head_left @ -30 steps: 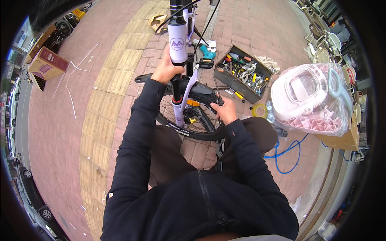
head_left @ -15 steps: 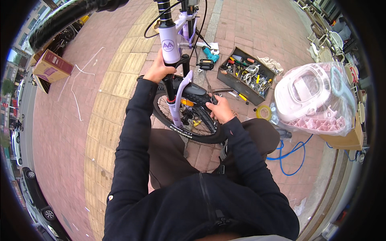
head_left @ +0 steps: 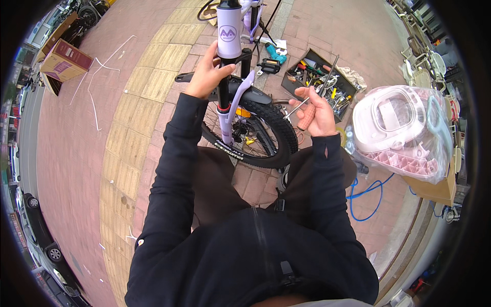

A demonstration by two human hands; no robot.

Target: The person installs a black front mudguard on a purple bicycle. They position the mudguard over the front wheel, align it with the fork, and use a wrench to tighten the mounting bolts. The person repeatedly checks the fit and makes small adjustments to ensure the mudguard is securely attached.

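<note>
A right hand (head_left: 321,113) grips a metal tool (head_left: 298,108) just right of centre frame; the left hand (head_left: 204,77) lays its thumb across a bicycle fork (head_left: 223,97), upper centre, its hold unclear. A toolbox (head_left: 291,88) sits upper right.

1. Floor: outdoor reddish brick paving (head_left: 66,153), laid in rectangular blocks.
2. Inlay: a yellow tiled strip (head_left: 120,158) crosses the paving lengthwise (its curve matches the lens's bending of straight edges).
3. Left boundary: a grey road (head_left: 30,120), with a dark parked car (head_left: 43,230) alongside.
4. Right boundary: a pale stone edging (head_left: 409,245); light-coloured chairs (head_left: 437,64) stand at upper right.
5. Lighting: diffuse daylight, without hard shadows on the paving.
</note>
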